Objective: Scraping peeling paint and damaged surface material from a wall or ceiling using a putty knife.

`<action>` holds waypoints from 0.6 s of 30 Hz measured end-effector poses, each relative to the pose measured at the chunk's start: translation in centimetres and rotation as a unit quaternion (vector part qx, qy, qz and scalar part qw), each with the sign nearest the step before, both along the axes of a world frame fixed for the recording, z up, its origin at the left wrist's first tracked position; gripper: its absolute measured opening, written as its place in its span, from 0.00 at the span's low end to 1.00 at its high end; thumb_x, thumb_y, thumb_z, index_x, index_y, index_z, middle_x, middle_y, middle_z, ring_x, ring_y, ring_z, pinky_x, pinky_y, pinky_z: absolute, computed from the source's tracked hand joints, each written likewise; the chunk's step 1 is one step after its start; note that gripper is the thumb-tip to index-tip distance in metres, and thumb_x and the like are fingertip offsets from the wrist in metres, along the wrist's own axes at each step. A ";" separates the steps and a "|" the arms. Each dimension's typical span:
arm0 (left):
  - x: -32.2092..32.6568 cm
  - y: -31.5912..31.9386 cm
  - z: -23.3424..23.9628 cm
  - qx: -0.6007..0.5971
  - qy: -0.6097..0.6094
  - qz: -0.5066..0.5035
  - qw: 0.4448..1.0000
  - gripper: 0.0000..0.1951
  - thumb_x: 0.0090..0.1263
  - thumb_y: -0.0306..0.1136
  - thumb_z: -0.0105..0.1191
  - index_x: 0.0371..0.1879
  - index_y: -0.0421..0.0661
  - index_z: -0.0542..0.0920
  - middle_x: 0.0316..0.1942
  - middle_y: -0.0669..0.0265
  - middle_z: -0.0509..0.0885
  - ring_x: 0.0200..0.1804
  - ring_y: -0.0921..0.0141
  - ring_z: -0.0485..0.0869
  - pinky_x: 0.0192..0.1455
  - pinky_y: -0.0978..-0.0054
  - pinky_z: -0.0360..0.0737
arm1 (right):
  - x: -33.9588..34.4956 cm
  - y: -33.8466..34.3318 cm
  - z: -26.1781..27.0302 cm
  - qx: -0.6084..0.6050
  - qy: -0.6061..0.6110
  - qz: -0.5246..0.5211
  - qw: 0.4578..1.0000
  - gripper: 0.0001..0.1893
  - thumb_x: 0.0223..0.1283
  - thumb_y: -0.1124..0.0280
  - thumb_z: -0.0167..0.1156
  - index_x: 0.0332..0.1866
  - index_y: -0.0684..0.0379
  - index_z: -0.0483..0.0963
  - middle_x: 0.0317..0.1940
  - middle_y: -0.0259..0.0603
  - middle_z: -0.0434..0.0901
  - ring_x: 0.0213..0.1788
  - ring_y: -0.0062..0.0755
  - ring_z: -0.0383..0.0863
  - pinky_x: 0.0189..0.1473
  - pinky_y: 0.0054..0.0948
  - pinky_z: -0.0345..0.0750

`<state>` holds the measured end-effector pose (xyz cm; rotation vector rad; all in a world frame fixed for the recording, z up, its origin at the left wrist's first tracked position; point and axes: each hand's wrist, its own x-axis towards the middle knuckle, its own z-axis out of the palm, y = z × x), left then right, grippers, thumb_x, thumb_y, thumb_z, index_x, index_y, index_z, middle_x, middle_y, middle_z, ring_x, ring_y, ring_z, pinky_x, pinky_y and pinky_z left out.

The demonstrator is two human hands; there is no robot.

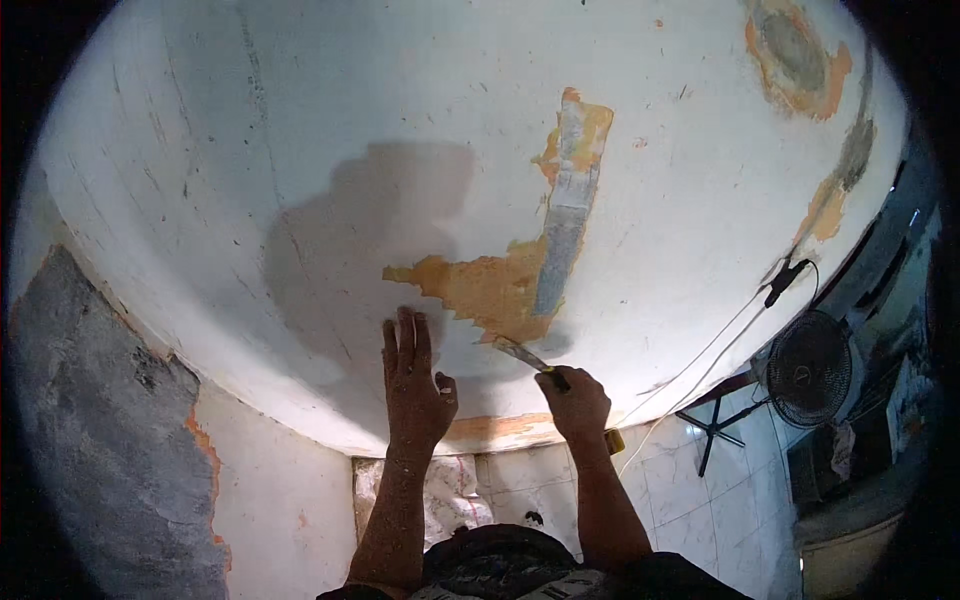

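Note:
My right hand (576, 401) grips the dark handle of a scraper (523, 354). Its metal blade meets the lower edge of a bare orange-brown patch (480, 289) in the white painted wall (337, 97). Around this patch the paint ends in a ragged edge. A grey strip (564, 240) runs up from the patch's right side. To the left of the scraper, my left hand (416, 382) is held flat against the wall with nothing in it. Its fingers point upward and its thumb stands apart. A shadow falls on the wall above it.
At right, a black fan (810, 367) stands on the tiled floor (675, 487). A black plug connector (786, 281) and pale cables hang along the wall. Another stripped patch (799, 56) shows at upper right. A grey plastered area (112, 420) covers the left wall. A crumpled sheet (457, 499) lies below.

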<state>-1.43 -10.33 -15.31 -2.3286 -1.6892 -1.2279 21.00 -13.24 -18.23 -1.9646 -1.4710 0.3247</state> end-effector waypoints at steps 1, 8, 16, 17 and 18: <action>0.0 0.0 0.0 -0.005 0.003 0.003 1.000 0.44 0.52 0.18 0.51 0.75 0.42 0.52 0.77 0.53 0.48 0.77 0.46 0.46 0.76 0.49 0.53 | -0.6 0.1 -0.4 0.022 -0.011 0.008 1.000 0.19 0.57 0.47 0.64 0.41 0.52 0.83 0.34 0.43 0.83 0.37 0.45 0.84 0.41 0.41 0.78; -0.5 -0.1 0.1 0.011 0.004 0.009 1.000 0.44 0.51 0.18 0.51 0.74 0.41 0.52 0.77 0.51 0.48 0.76 0.44 0.47 0.76 0.48 0.53 | 2.1 -0.8 1.5 -0.023 -0.035 0.003 0.999 0.16 0.60 0.50 0.63 0.39 0.53 0.83 0.31 0.41 0.83 0.32 0.39 0.85 0.35 0.37 0.80; -1.0 0.0 -0.5 -0.003 0.024 0.016 1.000 0.44 0.52 0.19 0.51 0.74 0.42 0.52 0.77 0.51 0.48 0.77 0.44 0.46 0.74 0.45 0.55 | -0.5 -0.1 0.7 0.004 -0.021 0.056 0.998 0.19 0.61 0.46 0.60 0.40 0.52 0.83 0.32 0.42 0.84 0.34 0.42 0.85 0.36 0.39 0.80; -0.8 0.0 -0.4 -0.002 0.022 0.019 1.000 0.44 0.52 0.19 0.51 0.74 0.42 0.52 0.77 0.51 0.48 0.77 0.44 0.46 0.74 0.45 0.55 | 1.0 -0.6 0.7 -0.012 0.000 0.036 0.999 0.19 0.61 0.46 0.60 0.40 0.52 0.83 0.32 0.42 0.84 0.34 0.42 0.85 0.37 0.39 0.80; -0.4 0.0 -0.3 0.001 0.010 0.005 1.000 0.45 0.52 0.19 0.51 0.75 0.43 0.52 0.77 0.53 0.47 0.77 0.44 0.46 0.73 0.43 0.55 | 1.9 -0.9 0.8 -0.021 0.008 0.021 1.000 0.19 0.61 0.47 0.61 0.40 0.52 0.83 0.32 0.42 0.84 0.34 0.42 0.85 0.37 0.39 0.80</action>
